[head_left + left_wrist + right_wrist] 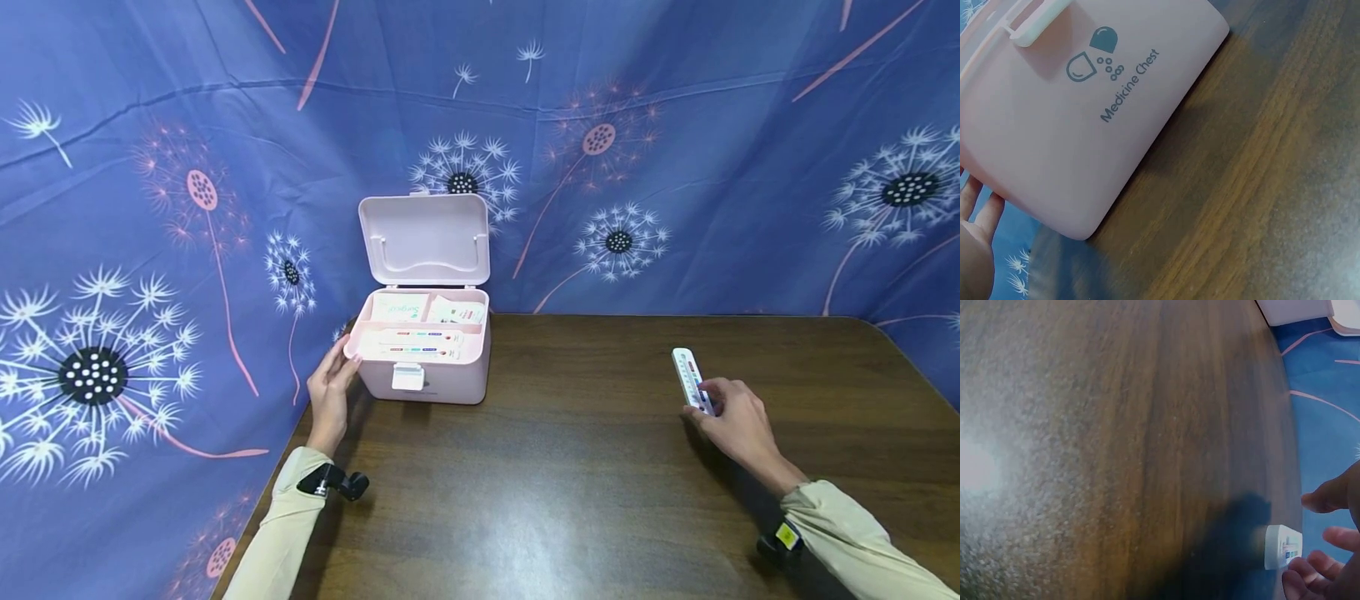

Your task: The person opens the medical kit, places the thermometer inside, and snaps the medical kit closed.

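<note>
A pink medicine chest (pixel 423 387) stands with its lid (pixel 423 242) raised; "Medicine Chest" is printed on its front. My left hand (pixel 332 396) rests at the chest's left rim and side, fingers fairly straight. In the tray lie two long white packets (pixel 420 343) with coloured marks. On the right, a slim white thermometer-like strip (pixel 686 375) with a printed scale lies on the table. My right hand (pixel 738 421) reaches over its near end. The right wrist view shows the thumb (pixel 1329 494) apart from the strip, with the other fingers (pixel 1304 575) close by it.
A white box (pixel 397 308) and a small white packet (pixel 457 312) sit in the rear compartments. Brown wooden table (pixel 562 433) spreads between the hands. Blue dandelion-print cloth (pixel 637 67) hangs behind and along the left edge.
</note>
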The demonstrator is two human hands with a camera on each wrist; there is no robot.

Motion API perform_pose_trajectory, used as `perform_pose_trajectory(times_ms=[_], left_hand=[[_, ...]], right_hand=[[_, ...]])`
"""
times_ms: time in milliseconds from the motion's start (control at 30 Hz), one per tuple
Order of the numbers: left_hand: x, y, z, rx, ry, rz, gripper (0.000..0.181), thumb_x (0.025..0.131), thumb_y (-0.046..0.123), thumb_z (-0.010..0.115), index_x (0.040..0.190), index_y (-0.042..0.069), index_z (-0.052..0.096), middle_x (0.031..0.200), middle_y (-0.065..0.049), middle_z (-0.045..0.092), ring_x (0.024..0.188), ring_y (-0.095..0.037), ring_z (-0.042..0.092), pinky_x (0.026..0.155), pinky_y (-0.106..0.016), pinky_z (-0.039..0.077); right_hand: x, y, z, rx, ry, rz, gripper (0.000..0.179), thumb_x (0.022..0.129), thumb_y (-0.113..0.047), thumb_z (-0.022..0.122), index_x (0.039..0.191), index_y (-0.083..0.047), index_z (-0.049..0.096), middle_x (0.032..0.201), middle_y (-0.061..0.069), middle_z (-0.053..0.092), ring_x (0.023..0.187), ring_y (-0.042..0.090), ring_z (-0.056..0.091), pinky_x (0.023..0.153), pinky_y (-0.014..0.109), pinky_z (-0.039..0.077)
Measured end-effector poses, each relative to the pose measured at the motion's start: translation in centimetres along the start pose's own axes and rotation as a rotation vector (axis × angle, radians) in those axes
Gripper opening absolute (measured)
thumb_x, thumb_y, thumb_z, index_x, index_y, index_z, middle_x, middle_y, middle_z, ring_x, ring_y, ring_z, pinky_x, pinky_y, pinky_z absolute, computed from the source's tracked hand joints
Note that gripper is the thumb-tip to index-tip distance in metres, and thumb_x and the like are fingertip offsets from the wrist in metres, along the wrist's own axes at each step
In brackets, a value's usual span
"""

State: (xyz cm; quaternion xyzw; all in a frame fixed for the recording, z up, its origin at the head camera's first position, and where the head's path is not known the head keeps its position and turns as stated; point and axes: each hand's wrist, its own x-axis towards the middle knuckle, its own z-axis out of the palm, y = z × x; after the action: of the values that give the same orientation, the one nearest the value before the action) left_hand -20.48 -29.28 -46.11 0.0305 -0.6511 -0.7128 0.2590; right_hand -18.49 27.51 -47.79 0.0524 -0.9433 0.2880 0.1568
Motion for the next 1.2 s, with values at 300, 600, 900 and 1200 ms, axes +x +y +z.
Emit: perform_pose_trajectory(times_ms=[300,600,900,1200], left_hand=[[-0.3,0.4,0.5,-0.025,0.037,-0.023,0.046,0.089,0.007,0.065,0.133,0.000,0.053,0.134,-0.015,0.052,0.119,-0.017,0.051,0.086,-0.018,0.047],[0.0,0.1,0.5,-0.001,0.067,-0.022,0.046,0.088,0.013,0.069,0.130,0.001,0.056,0.132,-0.015,0.055,0.115,-0.016,0.054,0.085,-0.018,0.048],[-0.4,1.4,0.9,0.031,0.058,0.004,0.044,0.088,0.007,0.066,0.129,-0.004,0.054,0.132,-0.019,0.053,0.119,-0.021,0.052,0.087,-0.017,0.047],[-1.0,2.4,1.4,0.057,0.063,0.022,0.045,0.088,0.009,0.067,0.129,-0.005,0.055,0.133,-0.019,0.052,0.124,-0.025,0.048,0.092,-0.017,0.044]], right_hand=[[-0.2,0.6,0.3,-0.031,-0.029,0.066,0.049,0.073,-0.018,0.078,0.108,0.008,0.057,0.095,0.025,0.058,0.080,0.033,0.052,0.059,0.038,0.037],[0.2,1.0,0.7,-0.067,-0.059,0.114,0.054,0.074,-0.027,0.078,0.107,0.011,0.058,0.091,0.025,0.061,0.072,0.030,0.055,0.052,0.036,0.039],[0.8,1.0,0.4,-0.098,-0.080,0.124,0.046,0.071,-0.026,0.080,0.096,0.009,0.064,0.079,0.021,0.064,0.065,0.031,0.057,0.048,0.038,0.040],[0.9,0.9,0.4,-0.086,-0.101,0.095,0.041,0.071,-0.022,0.078,0.099,0.006,0.067,0.085,0.021,0.066,0.068,0.028,0.056,0.050,0.034,0.037]])
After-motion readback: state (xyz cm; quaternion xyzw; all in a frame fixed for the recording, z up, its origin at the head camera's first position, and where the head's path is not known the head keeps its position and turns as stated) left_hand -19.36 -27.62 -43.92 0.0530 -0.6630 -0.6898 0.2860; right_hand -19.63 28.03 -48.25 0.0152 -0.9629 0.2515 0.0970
